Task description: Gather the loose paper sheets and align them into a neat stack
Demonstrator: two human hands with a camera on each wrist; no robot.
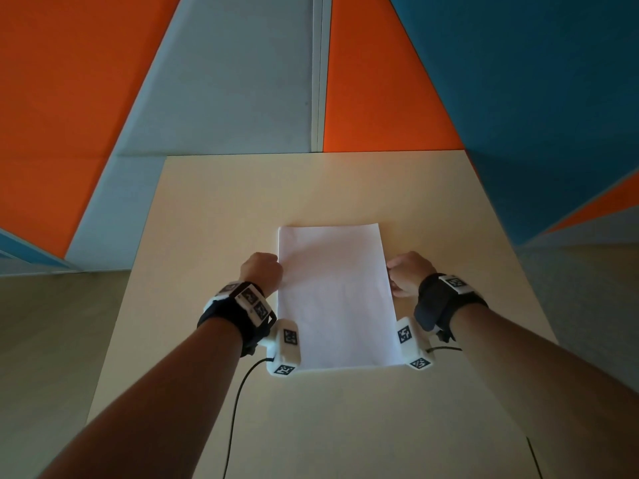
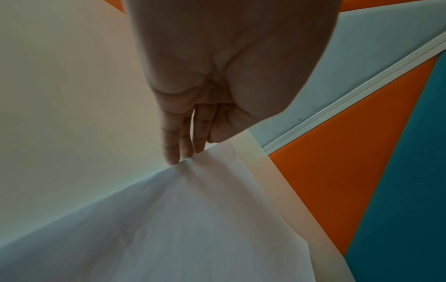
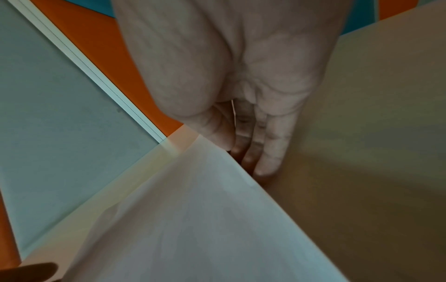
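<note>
A stack of white paper sheets (image 1: 335, 299) sits lengthwise over the middle of the beige table (image 1: 221, 216), its edges nearly flush. My left hand (image 1: 262, 271) holds the stack's left long edge. In the left wrist view, the fingers (image 2: 173, 148) run down behind the paper (image 2: 193, 219) and the thumb lies on top. My right hand (image 1: 404, 274) holds the right long edge. In the right wrist view, its fingers (image 3: 267, 158) lie beside and under the paper (image 3: 193, 219), with the thumb over the edge. The sheets look slightly raised there, with shadow beneath.
Orange, grey and blue wall panels (image 1: 224, 81) stand right behind the table's far edge. A black cable (image 1: 238, 392) trails from my left wrist unit across the near table. Bare tabletop surrounds the stack.
</note>
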